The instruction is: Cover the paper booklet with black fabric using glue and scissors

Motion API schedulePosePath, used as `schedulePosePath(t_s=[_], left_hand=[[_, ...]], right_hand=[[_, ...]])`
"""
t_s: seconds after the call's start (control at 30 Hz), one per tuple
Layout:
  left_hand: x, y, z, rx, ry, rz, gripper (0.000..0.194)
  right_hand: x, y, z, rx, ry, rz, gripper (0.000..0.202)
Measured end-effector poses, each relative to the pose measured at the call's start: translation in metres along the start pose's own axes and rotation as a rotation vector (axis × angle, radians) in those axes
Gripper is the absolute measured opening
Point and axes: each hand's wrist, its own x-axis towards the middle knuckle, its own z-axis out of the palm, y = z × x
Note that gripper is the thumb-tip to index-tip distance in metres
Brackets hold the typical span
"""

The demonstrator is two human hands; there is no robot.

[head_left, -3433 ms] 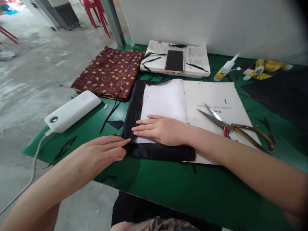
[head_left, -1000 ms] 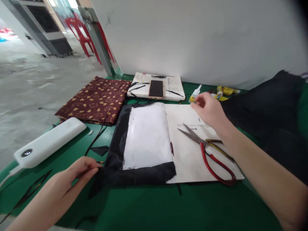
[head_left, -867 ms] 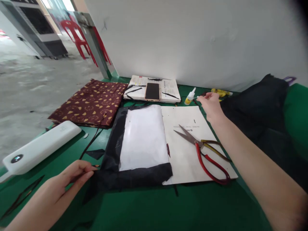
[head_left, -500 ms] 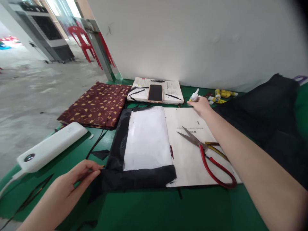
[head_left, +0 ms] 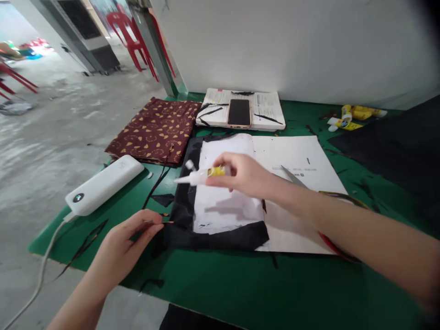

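Observation:
My right hand (head_left: 240, 172) is closed round a small glue bottle (head_left: 216, 172) with a yellow label. Its white nozzle points left, over the black fabric (head_left: 184, 197) along the left side of an opened book cover. Black fabric also folds over that cover's front edge, around a white page (head_left: 228, 206). Beside the front left corner, my left hand (head_left: 134, 240) pinches a small thin brownish strip between thumb and fingers. Scissors (head_left: 292, 176) lie on the pale right-hand cover (head_left: 288, 224), partly hidden under my right forearm.
A white power bank (head_left: 105, 185) with a cable lies at left. Behind are a patterned maroon fabric-covered book (head_left: 154, 130) and a phone (head_left: 239, 112) on an open book (head_left: 268, 107). Yellow glue tubes (head_left: 360, 114) and black cloth (head_left: 395, 142) lie right on the green table (head_left: 240, 284).
My right hand has brought the glue bottle from the back of the table to above the white page. My left hand stays pinched near the corner. The camera view has shifted.

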Motion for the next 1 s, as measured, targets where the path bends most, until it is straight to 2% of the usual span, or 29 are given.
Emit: schedulePosePath(t_s=[0.07, 0.13, 0.4, 0.63, 0.87, 1.0], left_hand=[[0.000, 0.000, 0.001, 0.021, 0.041, 0.030, 0.021], [0.001, 0.001, 0.003, 0.030, 0.066, 0.068, 0.018], [-0.004, 0.004, 0.005, -0.124, 0.046, 0.149, 0.004], [-0.006, -0.002, 0.004, -0.019, 0.104, 0.219, 0.003], [-0.010, -0.006, 0.002, 0.018, 0.091, 0.210, 0.008], [-0.010, -0.006, 0.003, 0.015, 0.094, 0.203, 0.007]], right_hand=[[0.000, 0.000, 0.021, 0.037, -0.077, -0.012, 0.040], [0.003, 0.002, 0.034, 0.059, -0.079, 0.006, 0.048], [0.012, 0.002, 0.060, -0.008, -0.099, 0.051, 0.049], [0.011, -0.004, 0.071, -0.164, -0.135, -0.081, 0.038], [0.007, -0.005, 0.072, -0.158, -0.153, -0.266, 0.033], [0.008, -0.005, 0.073, -0.349, -0.169, -0.360, 0.024]])
